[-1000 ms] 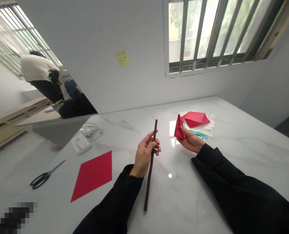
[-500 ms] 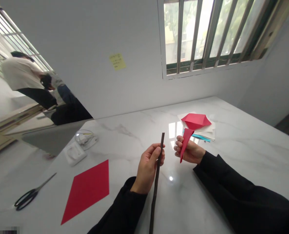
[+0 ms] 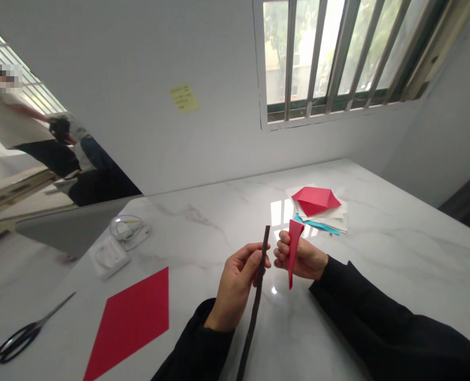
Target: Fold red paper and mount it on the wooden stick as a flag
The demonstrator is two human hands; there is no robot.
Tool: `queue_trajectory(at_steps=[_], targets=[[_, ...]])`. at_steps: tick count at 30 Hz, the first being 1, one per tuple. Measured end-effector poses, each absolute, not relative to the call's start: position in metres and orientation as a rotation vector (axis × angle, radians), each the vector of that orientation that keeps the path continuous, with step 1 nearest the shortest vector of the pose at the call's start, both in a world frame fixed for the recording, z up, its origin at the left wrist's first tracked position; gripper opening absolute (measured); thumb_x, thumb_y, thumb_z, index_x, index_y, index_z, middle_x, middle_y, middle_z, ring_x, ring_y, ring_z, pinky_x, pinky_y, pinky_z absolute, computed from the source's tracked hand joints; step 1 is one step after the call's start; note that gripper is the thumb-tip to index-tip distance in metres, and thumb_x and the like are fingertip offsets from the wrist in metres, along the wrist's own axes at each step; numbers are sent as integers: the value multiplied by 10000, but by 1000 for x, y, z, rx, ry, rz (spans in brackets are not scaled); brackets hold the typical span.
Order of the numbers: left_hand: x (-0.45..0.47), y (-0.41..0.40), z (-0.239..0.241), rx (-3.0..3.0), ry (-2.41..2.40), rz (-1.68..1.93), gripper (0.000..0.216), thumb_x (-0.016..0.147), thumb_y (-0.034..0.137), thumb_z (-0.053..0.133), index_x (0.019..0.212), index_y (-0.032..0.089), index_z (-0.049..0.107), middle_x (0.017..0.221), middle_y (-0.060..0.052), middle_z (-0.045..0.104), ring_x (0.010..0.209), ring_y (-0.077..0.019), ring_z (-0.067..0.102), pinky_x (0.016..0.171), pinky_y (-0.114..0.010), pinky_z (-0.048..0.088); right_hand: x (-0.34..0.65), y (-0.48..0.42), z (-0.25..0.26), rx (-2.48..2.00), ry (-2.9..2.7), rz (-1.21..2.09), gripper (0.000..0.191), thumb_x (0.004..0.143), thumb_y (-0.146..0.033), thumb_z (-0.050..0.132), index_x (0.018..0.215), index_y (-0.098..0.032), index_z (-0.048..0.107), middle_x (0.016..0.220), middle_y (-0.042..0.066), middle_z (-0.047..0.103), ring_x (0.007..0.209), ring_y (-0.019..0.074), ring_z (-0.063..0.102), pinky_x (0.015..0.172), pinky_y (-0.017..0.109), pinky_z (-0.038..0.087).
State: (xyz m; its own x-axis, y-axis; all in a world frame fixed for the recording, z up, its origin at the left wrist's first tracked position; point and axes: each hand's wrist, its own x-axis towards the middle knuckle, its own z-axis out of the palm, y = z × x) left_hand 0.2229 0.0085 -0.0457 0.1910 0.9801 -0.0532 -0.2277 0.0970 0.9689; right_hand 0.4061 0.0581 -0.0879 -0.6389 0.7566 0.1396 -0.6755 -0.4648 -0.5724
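Note:
My left hand (image 3: 237,280) is closed round a long thin dark brown stick (image 3: 256,312), held nearly upright above the white marble table (image 3: 397,248). The stick's top end sits just left of my right hand (image 3: 302,258). That hand is pinched on a folded red paper cone (image 3: 293,250), wide end up and point hanging down. Hands are a few centimetres apart. Both arms wear black sleeves.
A flat red paper square (image 3: 129,320) lies at the lower left, with black scissors (image 3: 24,333) further left. A white charger and coiled cable (image 3: 118,241) sit behind it. A stack of paper topped by a folded red piece (image 3: 318,203) lies beyond my hands. Another person stands far left.
My right hand has brought the red folded paper away from the stack and turned it point-down, close to the stick. My left hand and the stick have shifted slightly right.

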Motion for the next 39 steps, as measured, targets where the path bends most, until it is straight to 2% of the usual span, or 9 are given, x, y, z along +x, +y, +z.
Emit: queue_trajectory(at_steps=[9, 16, 20, 23, 26, 28, 30, 35, 39], targets=[[223, 16, -38, 730, 919, 1277, 593, 855, 346, 777, 1398, 238, 565, 824, 2, 652, 562, -60, 488, 489, -158, 375, 408, 59, -92, -99, -734, 2156, 420, 717, -299, 934, 868, -220, 551, 741, -71, 667, 800, 126, 666, 800, 306, 530], [190, 44, -54, 458, 1133, 1617, 257, 875, 123, 645, 1130, 146, 628, 798, -20, 666, 645, -87, 627, 565, -147, 511, 419, 65, -96, 40, -692, 2271, 376, 772, -238, 894, 882, -216, 535, 780, -70, 684, 998, 187, 700, 950, 538, 543], [180, 52, -59, 509, 1241, 1762, 503, 849, 102, 671, 1324, 203, 538, 774, 19, 637, 668, -88, 650, 727, -219, 591, 424, 66, -95, 68, -707, 2290, 360, 788, -213, 877, 877, -208, 528, 790, -71, 681, 1045, 212, 700, 964, 668, 513], [178, 53, -67, 749, 1407, 1757, 661, 821, 133, 708, 1429, 281, 494, 935, -6, 636, 763, -113, 688, 876, -340, 607, 423, 65, -94, 9, -712, 2283, 340, 787, -202, 874, 881, -209, 548, 786, -68, 685, 1066, 216, 701, 1003, 700, 475], [175, 54, -77, 1229, 1707, 1604, 764, 809, 173, 724, 1502, 338, 450, 1423, -125, 503, 1244, -278, 615, 1069, -494, 511, 421, 66, -95, -94, -689, 2211, 321, 776, -220, 883, 907, -216, 590, 780, -58, 703, 1017, 198, 711, 1059, 661, 454], [172, 55, -80, 1530, 1880, 1428, 826, 813, 186, 715, 1558, 318, 382, 1640, -148, 258, 1516, -364, 311, 1197, -565, 351, 421, 69, -96, -183, -654, 2130, 310, 775, -235, 883, 939, -224, 621, 796, -51, 722, 957, 182, 717, 1059, 603, 481], [170, 55, -78, 1729, 1957, 1271, 757, 843, 191, 660, 1552, 256, 403, 1689, -146, 164, 1578, -374, 121, 1257, -592, 199, 424, 74, -97, -275, -621, 2052, 312, 766, -255, 885, 968, -234, 648, 829, -45, 741, 903, 166, 719, 1020, 509, 530], [167, 45, -47, 2273, 1391, 703, 537, 790, 13, 437, 1195, 245, 702, 1434, -65, 568, 1465, -272, 389, 1260, -537, 233, 435, 85, -98, -391, -554, 1924, 281, 755, -283, 873, 963, -242, 687, 894, -44, 762, 828, 134, 709, 882, 334, 574], [166, 26, -16, 2266, 989, 206, 482, 743, 8, 492, 1060, 280, 732, 1271, -34, 639, 1298, -240, 526, 1118, -403, 415, 438, 89, -101, -429, -538, 1889, 240, 768, -288, 852, 935, -241, 686, 892, -47, 763, 836, 137, 705, 837, 312, 572]])
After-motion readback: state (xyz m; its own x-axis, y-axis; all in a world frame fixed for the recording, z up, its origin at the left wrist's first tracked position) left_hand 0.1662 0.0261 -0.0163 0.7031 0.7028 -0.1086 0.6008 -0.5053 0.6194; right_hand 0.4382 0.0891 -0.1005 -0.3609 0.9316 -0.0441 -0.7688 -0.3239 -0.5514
